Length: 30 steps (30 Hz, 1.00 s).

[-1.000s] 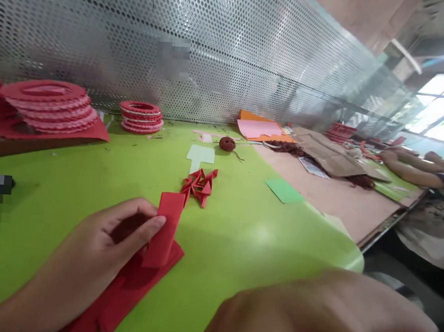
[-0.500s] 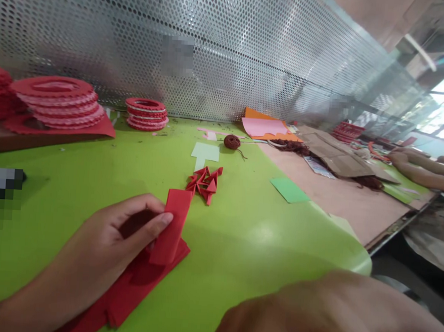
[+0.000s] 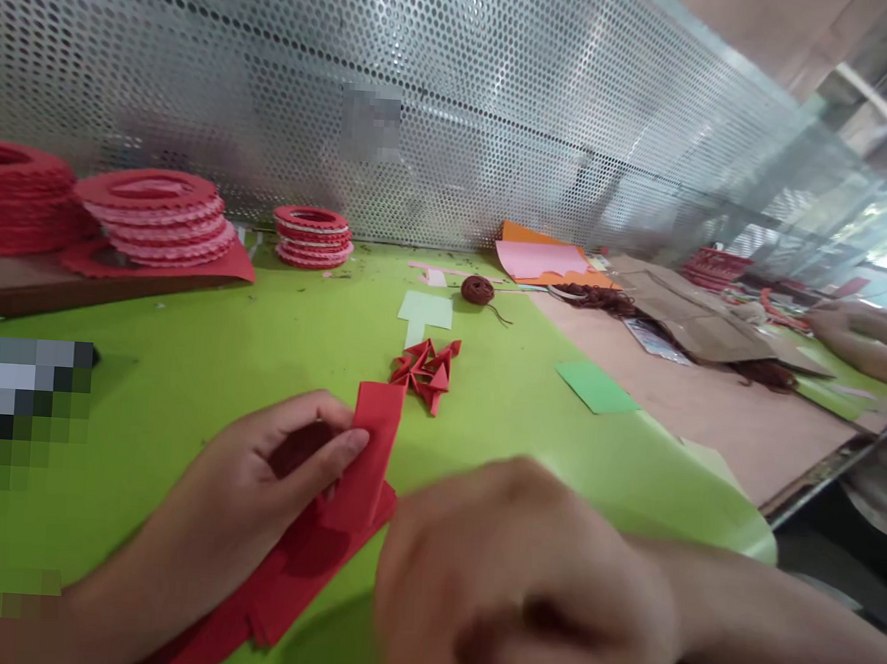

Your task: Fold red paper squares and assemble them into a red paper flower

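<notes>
- Red strip [image 3: 367, 458] is pinched upright in left hand [image 3: 253, 501], above red stack [image 3: 278, 582].
- Right hand [image 3: 518, 587] blurred at 4 o'clock; grip cannot be told.
- Strip edges are best aligned before creasing.

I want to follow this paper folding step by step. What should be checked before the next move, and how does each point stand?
1. Left hand has the red paper strip pinched between thumb and fingers: ok.
2. Strip raised above the stack of red sheets under it: ok.
3. Right hand close to the strip: ok, though blurred; whether it touches the paper: cannot tell.
4. Right hand free of other things: cannot tell.
5. Pile of folded red pieces lying apart from both hands on the green table: ok.
6. Another person's arm at the far right, away from this spot: ok.
</notes>
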Tool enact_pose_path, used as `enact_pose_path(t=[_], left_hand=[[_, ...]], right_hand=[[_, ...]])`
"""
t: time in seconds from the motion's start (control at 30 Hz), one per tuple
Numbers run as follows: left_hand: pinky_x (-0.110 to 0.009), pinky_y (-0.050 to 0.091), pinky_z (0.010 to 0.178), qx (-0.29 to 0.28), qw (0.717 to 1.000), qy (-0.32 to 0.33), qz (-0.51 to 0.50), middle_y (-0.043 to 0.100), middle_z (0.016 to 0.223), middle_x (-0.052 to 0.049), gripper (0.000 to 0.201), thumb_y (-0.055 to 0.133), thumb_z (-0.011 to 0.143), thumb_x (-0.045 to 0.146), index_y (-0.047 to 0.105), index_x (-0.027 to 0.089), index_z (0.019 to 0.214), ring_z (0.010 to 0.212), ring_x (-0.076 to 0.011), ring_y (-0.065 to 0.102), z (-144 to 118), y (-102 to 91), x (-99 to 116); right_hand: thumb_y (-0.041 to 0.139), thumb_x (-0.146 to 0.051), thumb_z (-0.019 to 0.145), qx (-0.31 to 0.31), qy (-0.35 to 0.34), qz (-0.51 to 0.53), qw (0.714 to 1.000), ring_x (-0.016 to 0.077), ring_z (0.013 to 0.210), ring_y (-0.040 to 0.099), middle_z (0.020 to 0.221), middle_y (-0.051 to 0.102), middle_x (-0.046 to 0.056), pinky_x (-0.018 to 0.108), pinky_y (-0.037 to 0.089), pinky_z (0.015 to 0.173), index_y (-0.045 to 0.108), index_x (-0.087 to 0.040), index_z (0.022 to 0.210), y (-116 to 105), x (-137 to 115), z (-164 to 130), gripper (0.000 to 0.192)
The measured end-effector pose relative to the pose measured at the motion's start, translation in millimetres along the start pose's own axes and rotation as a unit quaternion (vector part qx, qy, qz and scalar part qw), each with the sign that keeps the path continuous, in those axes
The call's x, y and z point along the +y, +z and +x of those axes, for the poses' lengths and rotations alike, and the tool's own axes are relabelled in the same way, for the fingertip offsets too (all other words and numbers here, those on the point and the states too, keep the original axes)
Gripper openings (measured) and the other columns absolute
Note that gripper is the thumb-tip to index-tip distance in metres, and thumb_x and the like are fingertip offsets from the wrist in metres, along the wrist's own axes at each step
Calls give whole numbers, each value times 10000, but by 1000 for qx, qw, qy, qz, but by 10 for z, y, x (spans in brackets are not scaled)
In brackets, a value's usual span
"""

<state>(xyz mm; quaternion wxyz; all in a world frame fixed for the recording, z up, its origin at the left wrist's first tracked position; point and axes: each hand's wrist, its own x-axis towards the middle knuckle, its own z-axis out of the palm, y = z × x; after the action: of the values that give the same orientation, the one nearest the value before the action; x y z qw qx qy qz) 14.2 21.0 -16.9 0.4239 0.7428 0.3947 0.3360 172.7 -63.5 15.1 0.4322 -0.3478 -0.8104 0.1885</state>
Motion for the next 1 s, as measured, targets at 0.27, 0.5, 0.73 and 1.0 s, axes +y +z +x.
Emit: enact_pose_path(t=[0.27,0.5,0.73,1.0], left_hand=[[-168,431,537,-25,997,6,-68,590,629,52,129,520,769,291,567,211,679,581,-106,544,-36,0,8],[-166,402,549,-37,995,18,-95,556,607,58,126,536,781,235,557,190,666,575,-92,512,-38,-4,40],[-172,401,563,-61,991,9,-115,572,620,54,136,529,794,230,576,185,674,595,-94,520,-45,-7,30],[-167,391,555,-58,993,15,-105,575,612,59,137,532,786,209,601,187,669,586,-90,506,-31,-15,32]], right_hand=[[533,-303,783,14,222,31,974,108,646,472,766,539,17,230,413,584,550,-155,878,-71,378,287,176],[523,-214,789,2,263,53,963,69,513,414,548,484,-36,190,343,474,581,-148,631,-43,356,279,181],[552,-229,775,8,271,91,958,76,541,447,582,508,-26,200,367,513,552,-147,630,-21,371,276,167],[555,-258,762,24,277,97,956,77,533,425,575,485,-31,206,347,504,509,-156,610,18,420,242,189]])
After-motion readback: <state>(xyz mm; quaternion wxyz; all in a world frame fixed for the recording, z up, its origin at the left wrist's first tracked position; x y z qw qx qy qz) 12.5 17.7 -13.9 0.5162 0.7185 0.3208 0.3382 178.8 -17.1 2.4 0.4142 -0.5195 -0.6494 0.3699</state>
